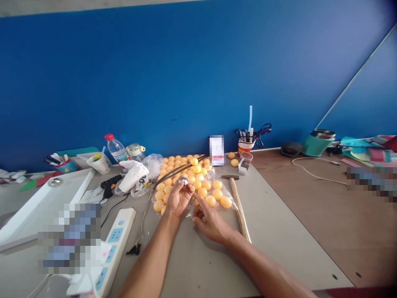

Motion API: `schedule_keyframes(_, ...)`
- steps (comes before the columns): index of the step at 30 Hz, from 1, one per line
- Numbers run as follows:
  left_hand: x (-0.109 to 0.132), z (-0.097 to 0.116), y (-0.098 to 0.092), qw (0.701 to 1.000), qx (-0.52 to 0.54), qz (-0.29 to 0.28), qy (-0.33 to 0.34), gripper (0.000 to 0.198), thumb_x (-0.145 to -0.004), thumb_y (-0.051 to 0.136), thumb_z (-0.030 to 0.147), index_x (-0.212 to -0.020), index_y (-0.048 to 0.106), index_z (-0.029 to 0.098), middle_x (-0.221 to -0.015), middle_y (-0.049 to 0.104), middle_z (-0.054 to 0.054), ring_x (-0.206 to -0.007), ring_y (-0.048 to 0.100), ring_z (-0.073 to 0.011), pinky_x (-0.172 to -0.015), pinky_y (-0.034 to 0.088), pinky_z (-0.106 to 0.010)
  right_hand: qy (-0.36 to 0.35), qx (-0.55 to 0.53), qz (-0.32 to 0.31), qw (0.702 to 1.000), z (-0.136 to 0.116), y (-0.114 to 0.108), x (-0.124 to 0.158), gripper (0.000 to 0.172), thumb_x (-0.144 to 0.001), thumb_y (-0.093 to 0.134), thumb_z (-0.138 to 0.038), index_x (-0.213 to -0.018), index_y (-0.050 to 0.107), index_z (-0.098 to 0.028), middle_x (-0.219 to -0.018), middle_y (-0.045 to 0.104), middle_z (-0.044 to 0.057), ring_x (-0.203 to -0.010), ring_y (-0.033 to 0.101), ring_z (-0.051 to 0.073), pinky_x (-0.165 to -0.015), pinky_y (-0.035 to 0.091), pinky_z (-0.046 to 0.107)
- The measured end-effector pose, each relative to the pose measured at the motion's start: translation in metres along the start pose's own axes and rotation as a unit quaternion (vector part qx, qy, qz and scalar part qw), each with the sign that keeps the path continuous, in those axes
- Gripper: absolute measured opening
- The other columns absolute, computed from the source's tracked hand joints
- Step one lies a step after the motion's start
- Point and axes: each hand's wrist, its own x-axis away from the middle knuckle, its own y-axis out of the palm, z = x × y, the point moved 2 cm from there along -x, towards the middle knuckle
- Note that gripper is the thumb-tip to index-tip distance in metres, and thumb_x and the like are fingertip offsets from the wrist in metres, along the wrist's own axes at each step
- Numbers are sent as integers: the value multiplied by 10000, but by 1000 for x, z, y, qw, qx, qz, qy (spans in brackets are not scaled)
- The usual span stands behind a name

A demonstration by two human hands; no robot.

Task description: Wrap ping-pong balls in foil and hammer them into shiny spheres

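My left hand [180, 198] is raised palm up, its fingers closed round a small shiny silver ball-like piece [183, 181]. Close beside it, my right hand [211, 221] has its index finger stretched toward the left fingers while the other fingers curl loosely; I make out nothing held in it. Behind both hands lies a clear plastic bag full of orange table tennis balls [202, 192], with a few loose ones on top. Dark flat strips [176, 170] lie across the balls. A wooden-handled hammer [238, 203] rests on the table just right of the bag.
A white power strip [119, 236] and a white tray [82, 182] holding a round metal piece are on the left. A bottle with a red cap [114, 147] and a glue gun [110, 186] sit behind. A cup of tools [246, 145] and a teal flask [318, 144] stand at back right.
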Motion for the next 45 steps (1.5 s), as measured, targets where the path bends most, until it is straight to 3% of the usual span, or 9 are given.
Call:
schedule_keyframes(4,4,2,7,999,-42,-19,-1,267,-649,761,114,-826,571,178,-835,614,-7,-611,520,-53,-531,398,-171,7,-1,-4,1000,-1,0,0,790,-780,489,-36,-1490,194,-218,-823,569,-13,-695,539,130,-648,451,278)
schedule_keyframes(15,13,1,22,982,-177,6,67,311,-629,754,134,-820,518,200,-796,581,19,-519,443,-26,-506,332,-171,6,11,0,1000,3,2,0,793,-779,493,-38,-1493,194,-212,-852,585,-3,-712,545,129,-661,451,274)
schedule_keyframes(29,15,0,24,979,-189,11,83,301,-642,762,158,-782,498,195,-678,525,44,-502,419,-31,-506,294,-168,-1,20,3,1000,6,3,0,774,-783,495,-50,-1483,209,-219,-839,586,-6,-706,540,131,-660,445,273)
schedule_keyframes(38,13,-1,20,979,-189,-8,80,278,-674,733,165,-785,479,195,-708,530,46,-495,418,-24,-505,291,-168,-2,19,0,1000,5,2,0,781,-785,488,-44,-1487,201,-230,-834,586,-8,-704,545,131,-655,443,273)
schedule_keyframes(45,11,-1,20,976,-198,-6,87,202,-783,647,263,-750,466,180,-744,580,19,-459,417,-23,-482,295,-172,-1,14,1,1000,5,3,0,807,-775,486,-35,-1495,184,-241,-841,592,-6,-704,555,136,-648,443,278)
